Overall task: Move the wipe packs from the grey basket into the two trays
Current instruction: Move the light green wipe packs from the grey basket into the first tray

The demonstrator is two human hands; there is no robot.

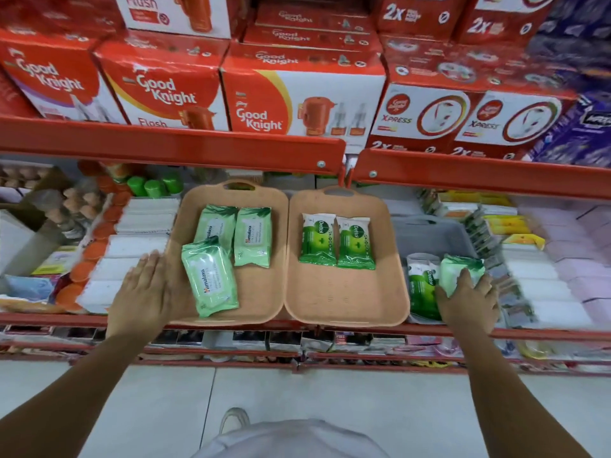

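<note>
Two tan trays stand side by side on the shelf. The left tray (258, 292) holds three light green wipe packs (211, 276). The right tray (347, 292) holds two dark green Dettol packs (337, 241). To the right is the grey basket (433, 236), with a dark green Dettol pack (421, 289) and a light green pack (458, 269) inside. My right hand (468, 300) is in the basket, fingers wrapped on the light green pack. My left hand (145, 289) lies flat and empty at the left tray's left rim.
A red shelf rail (172, 143) overhangs the trays, with red product boxes (297, 94) above it. White and orange goods (125, 252) crowd the left of the trays, and yellow and white packs (515, 233) the right. Another shelf runs below, then tiled floor (297, 388).
</note>
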